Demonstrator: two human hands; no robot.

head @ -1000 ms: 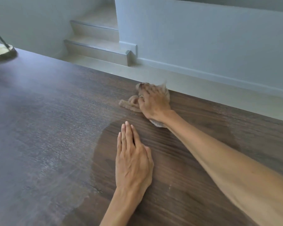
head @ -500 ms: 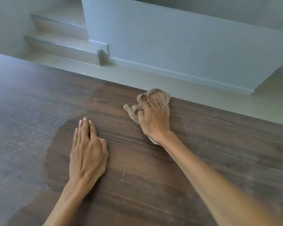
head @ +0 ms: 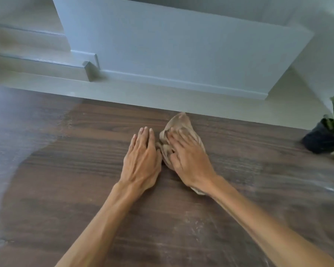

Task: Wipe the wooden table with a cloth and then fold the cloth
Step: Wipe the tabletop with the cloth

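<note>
- The cloth (head: 181,130), a tan rag, lies bunched in a crumpled wad under the right hand (head: 189,160). Its far tip pokes out beyond the fingertips, near the counter's far edge, and a pale corner shows beneath the wrist.
- The right hand lies palm-down on the cloth, fingers spread and fairly straight, pressing it to the wood rather than gripping it. The hand looks a little blurred, so I judge a wiping stroke is under way.
- The left hand (head: 141,160) rests flat on the bare wood just to the left of the right hand, fingers straight and close together, holding nothing. Its thumb side is next to the cloth's near-left edge; whether it touches I cannot tell.
- The wooden counter (head: 85,189) shows a darker, cleaner-looking patch around and under both hands. Well out to the left of the left hand lies a broad pale, hazy zone, and to the right of the right arm there are light streaks and specks.
- By this reading the wiping is partly done: the middle looks covered, while the left stretch and the streaked right side seem still to need passes.
- Folding has not begun; the cloth is a loose wad with no flat layers or squared edges.
- A potted plant (head: 328,135) in a dark pot stands well to the right of the right hand, so wiping that end would call for working around it.
</note>
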